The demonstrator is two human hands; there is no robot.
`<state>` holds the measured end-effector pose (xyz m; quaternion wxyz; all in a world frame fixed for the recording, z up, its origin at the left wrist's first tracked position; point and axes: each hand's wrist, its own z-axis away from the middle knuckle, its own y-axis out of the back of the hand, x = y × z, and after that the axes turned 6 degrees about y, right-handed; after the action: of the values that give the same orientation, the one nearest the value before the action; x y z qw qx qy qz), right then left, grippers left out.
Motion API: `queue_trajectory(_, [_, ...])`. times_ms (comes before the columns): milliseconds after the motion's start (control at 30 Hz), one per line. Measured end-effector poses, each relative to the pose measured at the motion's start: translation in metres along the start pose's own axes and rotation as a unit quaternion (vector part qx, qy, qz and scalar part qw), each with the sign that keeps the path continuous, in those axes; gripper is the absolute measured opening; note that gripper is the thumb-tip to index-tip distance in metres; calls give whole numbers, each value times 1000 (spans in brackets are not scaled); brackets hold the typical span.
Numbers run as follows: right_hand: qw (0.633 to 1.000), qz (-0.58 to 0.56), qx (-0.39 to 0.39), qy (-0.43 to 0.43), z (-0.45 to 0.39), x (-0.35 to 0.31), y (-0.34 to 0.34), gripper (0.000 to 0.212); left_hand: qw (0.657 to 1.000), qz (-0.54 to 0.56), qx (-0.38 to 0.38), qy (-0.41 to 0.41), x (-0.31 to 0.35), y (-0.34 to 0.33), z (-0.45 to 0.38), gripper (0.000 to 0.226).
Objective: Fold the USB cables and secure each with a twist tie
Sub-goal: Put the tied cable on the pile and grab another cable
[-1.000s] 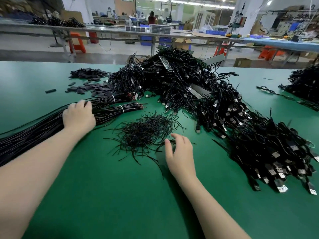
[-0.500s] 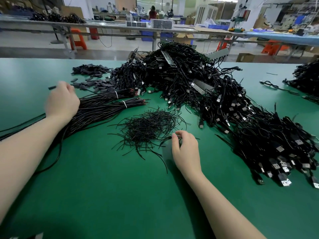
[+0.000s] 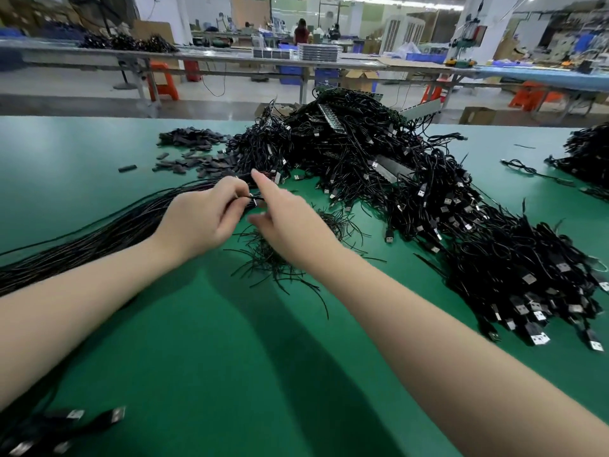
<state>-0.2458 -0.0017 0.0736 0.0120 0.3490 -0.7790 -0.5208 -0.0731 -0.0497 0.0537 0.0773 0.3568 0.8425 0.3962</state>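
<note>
A long bundle of straight black USB cables (image 3: 99,232) lies across the green table (image 3: 230,357) from the left edge toward the middle. My left hand (image 3: 201,222) pinches the plug end of one USB cable (image 3: 252,202) at the bundle's tip. My right hand (image 3: 290,225) is right beside it, index finger straight and pointing up-left, thumb out. Its other fingers are hidden, so a hold cannot be made out. Under the right hand lies a loose heap of black twist ties (image 3: 273,258).
A big pile of folded black USB cables (image 3: 379,166) fills the middle and runs down to the right (image 3: 527,282). Small black caps (image 3: 188,143) are scattered at the back left. Loose plugs (image 3: 75,415) lie at the bottom left. Another cable heap (image 3: 590,150) sits far right.
My left hand moved right along the bundle to its tip and took hold of a cable end. My right hand left the twist-tie heap and rose to meet it.
</note>
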Motion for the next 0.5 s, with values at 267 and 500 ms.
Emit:
queue_trajectory(267, [980, 193, 40, -8, 4, 46, 145, 26, 899, 209, -330, 201, -25, 19, 17, 43])
queue_trajectory(500, [942, 264, 145, -145, 106, 119, 224, 18, 846, 294, -349, 277, -52, 40, 36, 48])
